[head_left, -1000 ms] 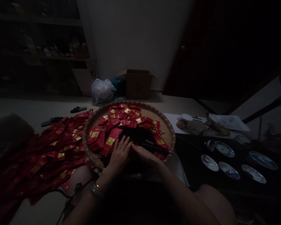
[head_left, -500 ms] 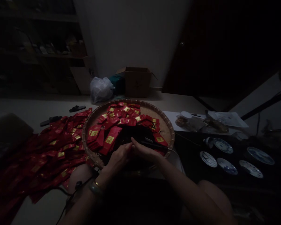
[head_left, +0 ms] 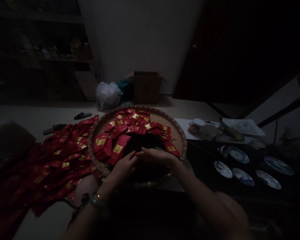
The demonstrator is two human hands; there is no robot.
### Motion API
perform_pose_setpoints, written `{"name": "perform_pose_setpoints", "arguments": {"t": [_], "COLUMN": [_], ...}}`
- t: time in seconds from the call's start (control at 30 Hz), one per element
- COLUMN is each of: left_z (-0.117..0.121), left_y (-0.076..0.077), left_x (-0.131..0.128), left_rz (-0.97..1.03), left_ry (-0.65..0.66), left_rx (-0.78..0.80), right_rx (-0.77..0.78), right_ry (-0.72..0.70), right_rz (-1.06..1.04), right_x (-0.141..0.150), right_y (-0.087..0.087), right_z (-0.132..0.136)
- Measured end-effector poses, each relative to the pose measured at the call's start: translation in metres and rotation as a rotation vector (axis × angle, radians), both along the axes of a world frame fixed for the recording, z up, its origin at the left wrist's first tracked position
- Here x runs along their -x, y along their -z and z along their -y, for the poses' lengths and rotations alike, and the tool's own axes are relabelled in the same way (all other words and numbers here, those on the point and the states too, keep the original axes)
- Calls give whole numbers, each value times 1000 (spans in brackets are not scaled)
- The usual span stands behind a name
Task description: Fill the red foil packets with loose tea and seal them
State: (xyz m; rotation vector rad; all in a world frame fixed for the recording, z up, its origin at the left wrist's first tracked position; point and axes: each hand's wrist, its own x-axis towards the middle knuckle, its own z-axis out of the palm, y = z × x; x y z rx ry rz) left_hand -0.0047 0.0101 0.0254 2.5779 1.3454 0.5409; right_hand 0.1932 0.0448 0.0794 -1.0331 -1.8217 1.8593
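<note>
The left hand (head_left: pixel 123 166) and the right hand (head_left: pixel 157 156) meet over the middle of a round woven bamboo tray (head_left: pixel 176 128), their fingertips just apart above a mound of dark loose leaves (head_left: pixel 142 143). The left hand's fingers curl loosely, and it is too dim to tell whether they hold anything. The right hand lies flatter, palm down, its fingers stretched across the tray toward the left hand, and it looks empty. The mound lies just beyond both hands, with the left hand angled up into it and the right hand's long axis running almost level across it. Compared with half a second ago, the right hand sits higher on the tray and covers most of a thin black tool (head_left: pixel 160 148).

Red sachets with gold labels (head_left: pixel 117 149) crowd the tray in a crescent around the leaves, and a long pile of the same sachets (head_left: pixel 60 166) spreads over the left side of the bench (head_left: pixel 40 115). A cardboard box (head_left: pixel 147 87) and a plastic bag (head_left: pixel 107 96) stand beyond the far edge of the tray, while blue-and-white saucers (head_left: pixel 242 176) lie off to the right — on a darker surface.
</note>
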Motion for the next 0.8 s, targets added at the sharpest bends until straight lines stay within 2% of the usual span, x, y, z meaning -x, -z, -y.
{"name": "perform_pose_setpoints", "arguments": {"t": [0.07, 0.17, 0.27, 0.33, 0.47, 0.67, 0.8], "left_z": [-2, -4, -4, -4, -5, -3, -1], "left_y": [4, 8, 10, 10, 9, 6, 5], "left_x": [3, 6, 6, 5, 6, 7, 7], "left_rz": [2, 18, -2, -32, -14, 54, 86], "left_ry": [-29, -23, -40, -62, -82, -112, -121], "left_rx": [15, 13, -15, -30, -29, -15, -6], "right_rx": [-118, -314, -397, -423, -488, -498, -543], "right_ry": [67, -31, -90, -73, -145, -151, -72], "right_rz": [33, 415, 790, 916, 948, 986, 932], "right_x": [-20, -39, -35, -26, -12, -15, -16], "right_y": [0, 15, 35, 43, 40, 35, 41], "right_z": [1, 9, 18, 20, 16, 15, 17]}}
